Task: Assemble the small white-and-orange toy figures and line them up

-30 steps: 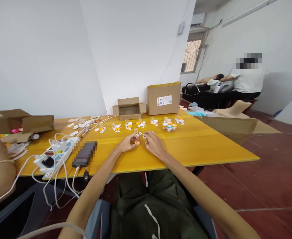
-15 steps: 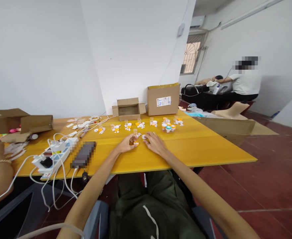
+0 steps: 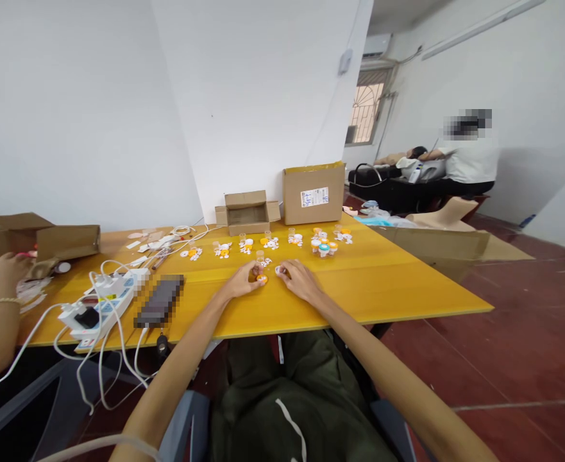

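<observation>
My left hand (image 3: 244,280) rests on the yellow table (image 3: 369,282), its fingers closed around a small orange-capped vial (image 3: 261,279). Just to the right, my right hand (image 3: 299,278) pinches a small white cap (image 3: 278,270) with its fingertips. The two hands nearly touch. Beyond them runs a row of small clear vials with orange and white caps (image 3: 271,241), and a tight cluster with a teal-capped one (image 3: 324,246).
A small open cardboard box (image 3: 247,211) and a taller closed box (image 3: 313,191) stand at the far edge. A white power strip with cables (image 3: 100,302) and a dark device (image 3: 160,299) lie left. Another person's hand (image 3: 4,274) reaches toward boxes (image 3: 36,235) at far left. A seated person (image 3: 469,162) is behind right.
My hands have stayed put, working the small vial and cap. The other person's hand at the left has lifted and moved toward the cardboard boxes. The view has drifted slightly.
</observation>
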Motion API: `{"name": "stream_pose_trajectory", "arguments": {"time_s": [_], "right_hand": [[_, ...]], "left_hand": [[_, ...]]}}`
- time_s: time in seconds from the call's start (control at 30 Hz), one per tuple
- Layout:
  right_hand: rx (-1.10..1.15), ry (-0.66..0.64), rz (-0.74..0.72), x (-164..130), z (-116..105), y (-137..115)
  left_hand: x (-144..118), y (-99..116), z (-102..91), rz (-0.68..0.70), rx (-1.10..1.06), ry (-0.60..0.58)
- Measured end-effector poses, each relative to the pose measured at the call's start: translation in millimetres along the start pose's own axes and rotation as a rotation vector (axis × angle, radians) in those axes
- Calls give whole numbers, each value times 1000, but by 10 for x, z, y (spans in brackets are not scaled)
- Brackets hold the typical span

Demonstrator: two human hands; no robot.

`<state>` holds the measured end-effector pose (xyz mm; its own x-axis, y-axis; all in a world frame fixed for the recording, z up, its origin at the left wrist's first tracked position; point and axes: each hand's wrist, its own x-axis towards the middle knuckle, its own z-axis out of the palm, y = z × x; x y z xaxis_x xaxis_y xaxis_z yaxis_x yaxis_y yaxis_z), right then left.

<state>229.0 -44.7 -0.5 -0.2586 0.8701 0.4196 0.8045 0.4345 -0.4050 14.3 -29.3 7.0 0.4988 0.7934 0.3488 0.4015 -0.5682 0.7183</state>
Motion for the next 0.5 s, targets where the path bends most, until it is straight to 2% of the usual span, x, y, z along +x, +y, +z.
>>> {"name": "stream_pose_trajectory", "arguments": {"time_s": [0.23,0.37,0.5], "right_hand": [[106,78,-10,39,101,83],[-8,97,-30,40,131,147],[-115,141,-133,67,157,140]], "left_hand": [[-6,38,1,4,-53,-10],[-1,33,0,-17,-64,-12],[9,6,0,-26,-70,-12]]}}
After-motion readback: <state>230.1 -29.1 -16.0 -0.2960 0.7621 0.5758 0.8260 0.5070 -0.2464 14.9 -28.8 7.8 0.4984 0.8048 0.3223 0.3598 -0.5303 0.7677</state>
